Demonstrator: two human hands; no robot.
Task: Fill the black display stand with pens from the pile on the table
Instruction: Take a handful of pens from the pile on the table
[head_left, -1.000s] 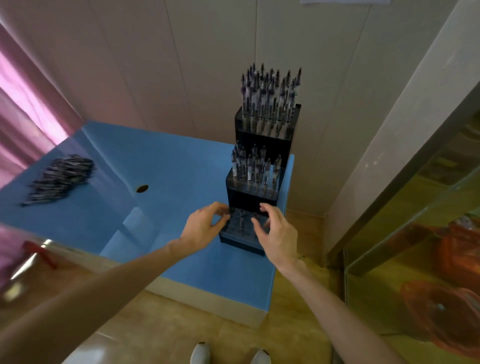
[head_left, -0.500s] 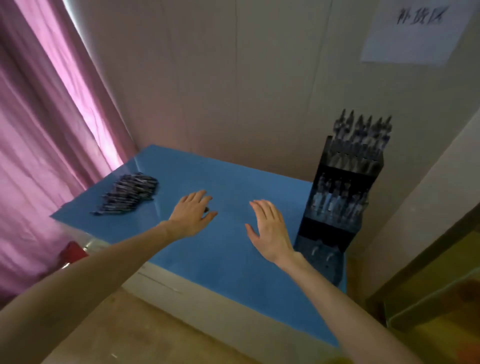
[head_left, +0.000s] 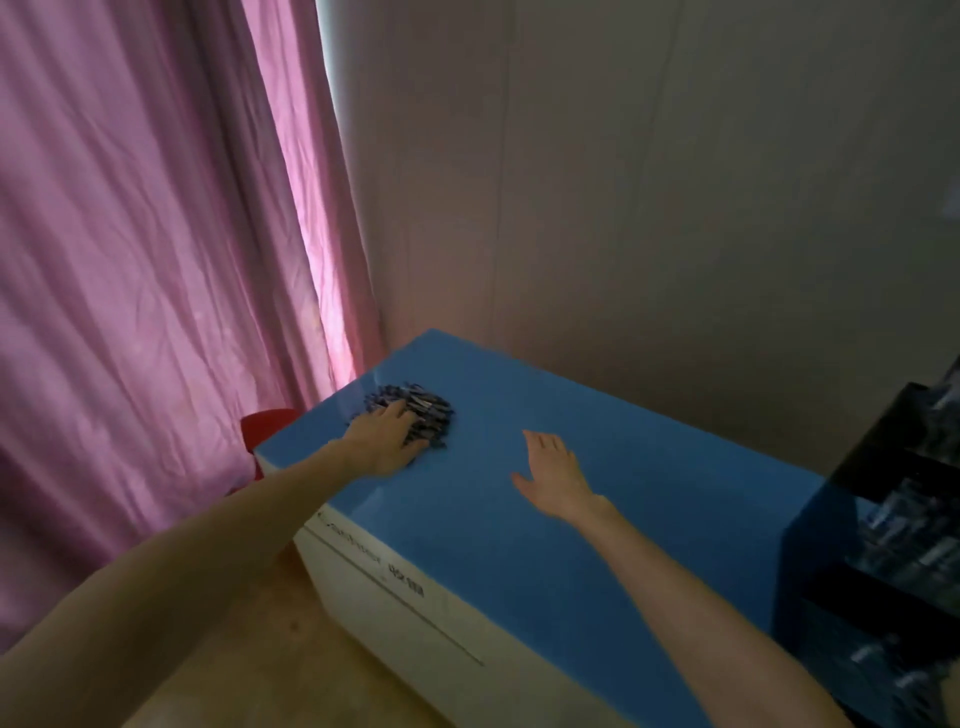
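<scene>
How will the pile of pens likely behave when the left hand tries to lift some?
The pens lie loose and overlapping, so they will probably shift and scatter under the left hand. Being thin and round, strays may roll on the smooth table. Each looks stiff and light.

A blue-topped rectangular table (head_left: 597, 519) is set with its far edge against a pale panelled wall (head_left: 649, 208). A pile of dark pens (head_left: 428, 410) is found on the table's far left corner. The left hand (head_left: 387, 439) is laid on the near side of that pile, fingers upon the pens. The right hand (head_left: 553, 475) is placed over the tabletop to the right of the pile, apart from it. A black tiered display stand (head_left: 904, 519) is seen at the table's right end, pens standing in its tiers. A pink pleated curtain (head_left: 156, 260) hangs left of the table, and a red object (head_left: 262, 423), partly hidden, sits between curtain and table corner.
</scene>
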